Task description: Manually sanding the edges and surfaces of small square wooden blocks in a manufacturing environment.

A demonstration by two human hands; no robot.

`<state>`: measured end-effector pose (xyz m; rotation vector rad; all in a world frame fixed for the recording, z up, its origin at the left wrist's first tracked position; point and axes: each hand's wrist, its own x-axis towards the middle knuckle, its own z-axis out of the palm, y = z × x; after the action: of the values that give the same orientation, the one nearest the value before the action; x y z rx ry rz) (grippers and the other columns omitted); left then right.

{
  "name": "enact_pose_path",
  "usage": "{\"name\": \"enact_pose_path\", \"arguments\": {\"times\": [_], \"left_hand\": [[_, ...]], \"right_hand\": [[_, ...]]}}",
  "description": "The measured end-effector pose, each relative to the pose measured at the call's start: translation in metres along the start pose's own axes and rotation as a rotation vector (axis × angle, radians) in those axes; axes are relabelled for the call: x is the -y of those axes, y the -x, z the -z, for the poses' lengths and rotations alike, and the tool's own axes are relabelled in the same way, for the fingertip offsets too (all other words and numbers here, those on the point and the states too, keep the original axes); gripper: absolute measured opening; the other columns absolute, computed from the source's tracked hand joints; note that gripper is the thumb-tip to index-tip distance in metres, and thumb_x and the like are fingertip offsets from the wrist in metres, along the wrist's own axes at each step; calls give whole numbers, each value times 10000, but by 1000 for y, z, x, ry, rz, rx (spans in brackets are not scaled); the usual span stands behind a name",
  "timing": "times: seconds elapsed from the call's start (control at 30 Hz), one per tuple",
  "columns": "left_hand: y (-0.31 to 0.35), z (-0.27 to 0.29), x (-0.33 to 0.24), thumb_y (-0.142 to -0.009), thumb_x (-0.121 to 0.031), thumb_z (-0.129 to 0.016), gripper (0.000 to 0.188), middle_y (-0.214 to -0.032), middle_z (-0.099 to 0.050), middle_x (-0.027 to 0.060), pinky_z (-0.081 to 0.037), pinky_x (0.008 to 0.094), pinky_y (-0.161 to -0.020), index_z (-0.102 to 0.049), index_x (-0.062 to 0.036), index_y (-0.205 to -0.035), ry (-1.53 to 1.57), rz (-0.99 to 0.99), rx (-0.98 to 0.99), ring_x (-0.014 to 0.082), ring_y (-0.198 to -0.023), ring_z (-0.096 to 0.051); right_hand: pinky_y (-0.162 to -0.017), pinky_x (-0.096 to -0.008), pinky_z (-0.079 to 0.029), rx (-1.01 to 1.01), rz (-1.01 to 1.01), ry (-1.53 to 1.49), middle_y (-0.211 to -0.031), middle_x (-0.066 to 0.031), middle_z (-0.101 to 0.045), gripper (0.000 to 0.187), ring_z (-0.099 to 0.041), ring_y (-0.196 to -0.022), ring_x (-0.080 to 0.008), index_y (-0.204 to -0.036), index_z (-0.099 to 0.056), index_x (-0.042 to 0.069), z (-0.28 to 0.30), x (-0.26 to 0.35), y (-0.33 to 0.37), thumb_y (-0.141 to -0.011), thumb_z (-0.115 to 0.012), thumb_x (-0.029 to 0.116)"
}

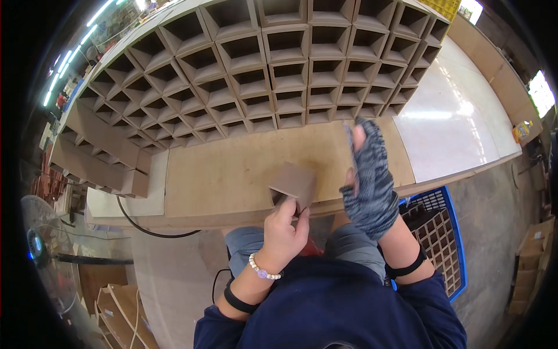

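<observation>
My bare left hand [283, 234] grips the near edge of a small brown fibreboard box [294, 179], thumb and fingers pinched at its open end. The box sits tilted at the front of the wooden worktable [221, 168]. To its right, above the table edge, my right hand [371, 183] wears a grey knitted fingerless glove. Between its thumb and fingers is a thin flat greyish piece [350, 141], seen nearly edge-on, its kind unclear. The two hands are apart, and the piece does not touch the box.
Rows of similar open boxes [258, 104] are stacked along the table's back, with more boxes [104, 145] at the left. A blue crate [456, 250] holding boxes stands on the floor at right. A black cable [157, 231] hangs off the front edge. A fan [49, 250] stands at left.
</observation>
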<state>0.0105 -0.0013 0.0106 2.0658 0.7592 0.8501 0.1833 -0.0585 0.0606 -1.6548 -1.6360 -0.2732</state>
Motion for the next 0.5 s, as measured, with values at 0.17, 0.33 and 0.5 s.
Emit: {"name": "enact_pose_path", "arguments": {"times": [0.17, 0.33, 0.5], "left_hand": [[1, -6, 9, -770, 5, -592, 92, -712, -578, 164, -497, 344, -609, -502, 10, -781, 268, -76, -118, 316, -652, -616], [3, -2, 10, -779, 14, -568, 78, -700, -568, 166, -462, 348, -554, -528, 13, -845, 154, -39, -18, 336, -624, -593], [6, -9, 15, -777, 1, -591, 121, -622, -517, 154, -409, 359, -497, -471, 0, -757, 161, -134, -106, 327, -560, -547]], "right_hand": [[-1040, -433, -301, 243, 279, -72, -1215, -169, -522, 431, -481, -1149, -325, -1215, -475, 9, -21, 22, 9, -801, -522, 117], [-1011, -444, -327, 207, -73, 248, -1179, -150, -553, 406, -504, -1126, -300, -1197, -503, 43, -51, -36, 13, -806, -512, 149], [-1010, -414, -345, 262, 264, 91, -1164, -93, -577, 389, -532, -1101, -272, -1192, -523, 68, -29, 30, 9, -812, -507, 151]]}}
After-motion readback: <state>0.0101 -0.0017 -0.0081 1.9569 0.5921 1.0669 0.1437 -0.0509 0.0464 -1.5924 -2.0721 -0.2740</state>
